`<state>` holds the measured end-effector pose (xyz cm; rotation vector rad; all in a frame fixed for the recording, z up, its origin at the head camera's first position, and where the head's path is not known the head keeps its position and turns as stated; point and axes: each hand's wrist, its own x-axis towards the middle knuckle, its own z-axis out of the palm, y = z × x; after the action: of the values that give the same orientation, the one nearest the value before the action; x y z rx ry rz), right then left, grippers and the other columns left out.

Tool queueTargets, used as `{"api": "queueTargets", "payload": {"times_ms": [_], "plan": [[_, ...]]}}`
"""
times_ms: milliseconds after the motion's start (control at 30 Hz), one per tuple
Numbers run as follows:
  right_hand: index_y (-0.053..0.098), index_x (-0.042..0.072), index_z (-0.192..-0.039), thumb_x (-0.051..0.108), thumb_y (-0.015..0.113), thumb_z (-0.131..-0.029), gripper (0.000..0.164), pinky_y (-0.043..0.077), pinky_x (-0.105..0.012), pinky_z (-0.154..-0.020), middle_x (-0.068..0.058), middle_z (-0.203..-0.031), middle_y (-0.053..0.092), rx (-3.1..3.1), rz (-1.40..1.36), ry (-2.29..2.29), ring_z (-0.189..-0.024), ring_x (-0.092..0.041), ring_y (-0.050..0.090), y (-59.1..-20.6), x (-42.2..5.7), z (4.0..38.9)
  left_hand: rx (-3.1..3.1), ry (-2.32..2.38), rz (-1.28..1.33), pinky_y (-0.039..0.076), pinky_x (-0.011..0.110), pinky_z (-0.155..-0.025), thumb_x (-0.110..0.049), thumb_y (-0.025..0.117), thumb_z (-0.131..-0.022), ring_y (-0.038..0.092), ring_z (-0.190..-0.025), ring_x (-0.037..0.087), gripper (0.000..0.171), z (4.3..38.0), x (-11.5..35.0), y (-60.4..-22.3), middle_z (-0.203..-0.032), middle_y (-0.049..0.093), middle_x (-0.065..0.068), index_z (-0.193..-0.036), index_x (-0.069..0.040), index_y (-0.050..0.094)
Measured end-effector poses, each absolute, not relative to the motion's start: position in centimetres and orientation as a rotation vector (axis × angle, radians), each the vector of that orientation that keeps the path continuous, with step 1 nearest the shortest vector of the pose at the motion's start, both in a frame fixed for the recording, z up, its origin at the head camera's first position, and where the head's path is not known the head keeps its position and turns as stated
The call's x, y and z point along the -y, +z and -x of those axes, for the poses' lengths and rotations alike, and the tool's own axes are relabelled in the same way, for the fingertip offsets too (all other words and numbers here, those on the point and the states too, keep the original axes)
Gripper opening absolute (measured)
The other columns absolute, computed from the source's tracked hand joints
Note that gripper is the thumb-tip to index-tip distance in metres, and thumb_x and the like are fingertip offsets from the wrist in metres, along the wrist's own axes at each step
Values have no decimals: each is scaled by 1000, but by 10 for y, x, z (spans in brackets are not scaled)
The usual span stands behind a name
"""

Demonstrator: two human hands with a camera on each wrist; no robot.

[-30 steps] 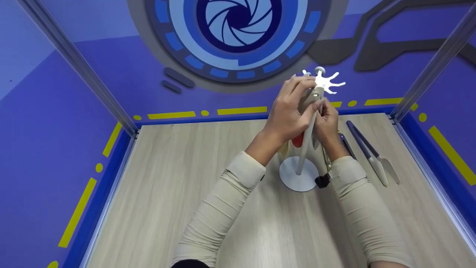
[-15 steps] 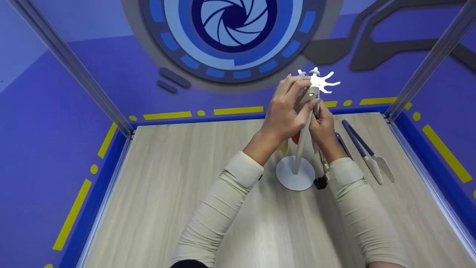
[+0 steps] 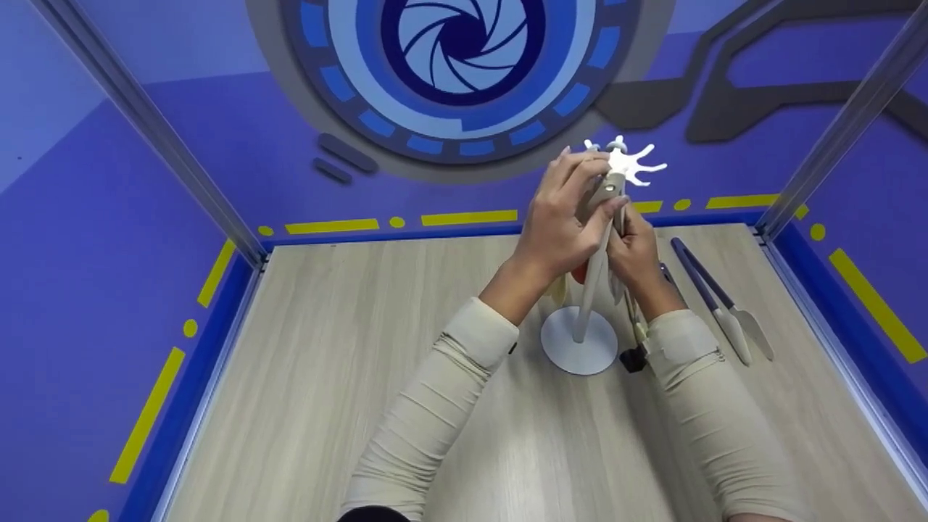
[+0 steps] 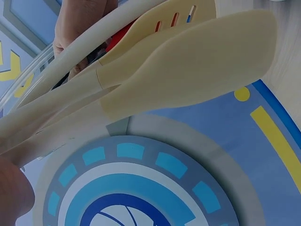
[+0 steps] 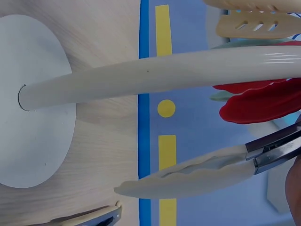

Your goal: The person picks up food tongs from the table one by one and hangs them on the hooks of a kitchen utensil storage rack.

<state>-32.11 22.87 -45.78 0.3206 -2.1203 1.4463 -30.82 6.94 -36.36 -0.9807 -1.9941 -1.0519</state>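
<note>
A utensil stand has a round white base (image 3: 578, 357), a curved pale pole (image 5: 188, 70) and a white star-shaped hook top (image 3: 631, 165). My left hand (image 3: 554, 217) is at the top, its thumb and fingers around the handle of a cream spatula (image 4: 202, 61). Beside it hangs a cream slotted turner (image 4: 195, 14). Close by on the right, my right hand (image 3: 632, 250) pinches tongs (image 5: 193, 179) with metal arms and pale scalloped tips pointing down. A red utensil (image 5: 256, 103) hangs behind the pole. The fingers hide the handle ends.
On the table right of the stand lie tongs (image 3: 707, 286) with dark handles and pale tips. Another utensil (image 5: 89, 216) lies partly under the right forearm. Patterned blue walls (image 3: 406, 203) border the wooden tabletop (image 3: 348, 326) at the back and sides.
The head view shifts slightly left, then back. Both hands keep almost the same place at the stand's top; no clear change in what they hold.
</note>
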Motion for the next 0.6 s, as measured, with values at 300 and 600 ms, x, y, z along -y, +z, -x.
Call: {"api": "queueTargets", "payload": {"times_ms": [300, 600], "plan": [[56, -4, -103, 9, 55, -99, 13, 32, -19, -60, 13, -72, 43, 2152, -329, 1433, -68, -1, 42, -457, -225, 320, 2001, -1049, 985, 16, 29, -126, -31, 60, -98, 50, -131, 16, 34, 311, -69, -363, -133, 58, 5, -124, -10, 60], [50, 5, -132, 28, 50, -104, 36, 41, -21, -86, -4, -105, 60, 2326, -205, 1533, -97, -10, 53, -465, -228, 329, 2007, -1078, 954, 27, 23, -120, -32, 63, -96, 51, -127, 17, 35, 313, -68, -362, -134, 59, 5, -123, -11, 61]]}}
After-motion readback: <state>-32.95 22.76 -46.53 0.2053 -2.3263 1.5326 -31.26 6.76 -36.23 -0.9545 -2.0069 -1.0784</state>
